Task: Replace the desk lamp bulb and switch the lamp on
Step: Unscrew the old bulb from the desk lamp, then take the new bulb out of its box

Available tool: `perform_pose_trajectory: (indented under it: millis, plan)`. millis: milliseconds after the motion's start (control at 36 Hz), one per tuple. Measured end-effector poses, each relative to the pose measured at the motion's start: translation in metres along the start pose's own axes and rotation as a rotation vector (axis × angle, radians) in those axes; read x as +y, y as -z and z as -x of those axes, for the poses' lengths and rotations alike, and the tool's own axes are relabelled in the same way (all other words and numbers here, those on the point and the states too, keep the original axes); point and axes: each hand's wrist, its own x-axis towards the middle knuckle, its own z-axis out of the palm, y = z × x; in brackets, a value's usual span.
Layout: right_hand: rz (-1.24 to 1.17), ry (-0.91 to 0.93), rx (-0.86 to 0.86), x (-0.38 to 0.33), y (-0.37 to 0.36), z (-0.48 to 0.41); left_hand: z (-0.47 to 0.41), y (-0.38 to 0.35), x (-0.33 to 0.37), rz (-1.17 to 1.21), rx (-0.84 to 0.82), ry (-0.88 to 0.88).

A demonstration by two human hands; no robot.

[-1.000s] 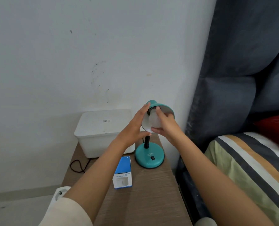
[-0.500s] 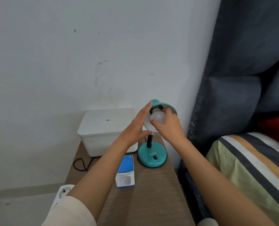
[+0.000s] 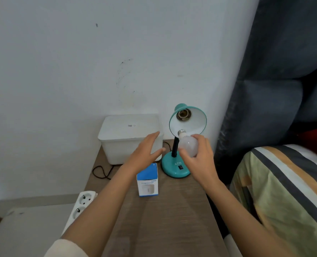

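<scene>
Just below the lamp (image 3: 195, 118) shade, my right hand (image 3: 200, 161) grips the bulb (image 3: 188, 145), fingers curled round its globe, its screw end pointing up toward the socket (image 3: 184, 115). My left hand (image 3: 144, 153) hovers beside it, fingers spread, above the box (image 3: 148, 179).

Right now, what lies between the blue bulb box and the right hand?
The teal lamp base stands between them; the head view shows it.

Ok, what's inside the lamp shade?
Only the empty socket sits at the back of the lamp shade; nothing is screwed in. The right hand holds the bulb just below, its base covering part of the lower rim.
</scene>
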Motion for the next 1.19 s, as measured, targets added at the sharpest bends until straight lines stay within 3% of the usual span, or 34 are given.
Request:
perform_pose_trajectory:
  millis: [111, 250, 333, 444, 667, 806, 944, 1083, 1194]
  plan:
    - [-0.007, 0.006, -0.031, 0.021, -0.011, 0.035, 0.032, -0.005, -0.024, -0.012, -0.016, 0.147]
    - [0.081, -0.133, -0.196, 0.058, -0.034, 0.07, 0.058, -0.017, -0.049, 0.022, -0.099, 0.315]
    - [0.065, -0.234, -0.299, 0.072, -0.047, 0.079, 0.061, -0.024, -0.054, 0.082, -0.086, 0.336]
    - [0.093, -0.233, -0.418, 0.086, -0.061, 0.082, 0.063, -0.035, -0.065, 0.145, -0.061, 0.349]
    - [0.111, -0.266, -0.453, 0.099, -0.084, 0.07, 0.061, -0.049, -0.079, 0.281, -0.009, 0.401]
    - [0.136, -0.169, -0.441, 0.097, -0.088, 0.063, 0.061, -0.053, -0.083, 0.348, 0.022, 0.387]
    - [0.128, 0.091, -0.34, 0.075, -0.085, 0.04, 0.062, -0.053, -0.088, 0.366, 0.011, 0.356]
    - [0.276, 0.308, -0.534, 0.048, -0.091, 0.005, 0.06, -0.054, -0.093, 0.353, -0.017, 0.37]
    - [0.394, 0.378, -0.702, 0.04, -0.099, -0.007, 0.059, -0.054, -0.093, 0.327, -0.045, 0.381]
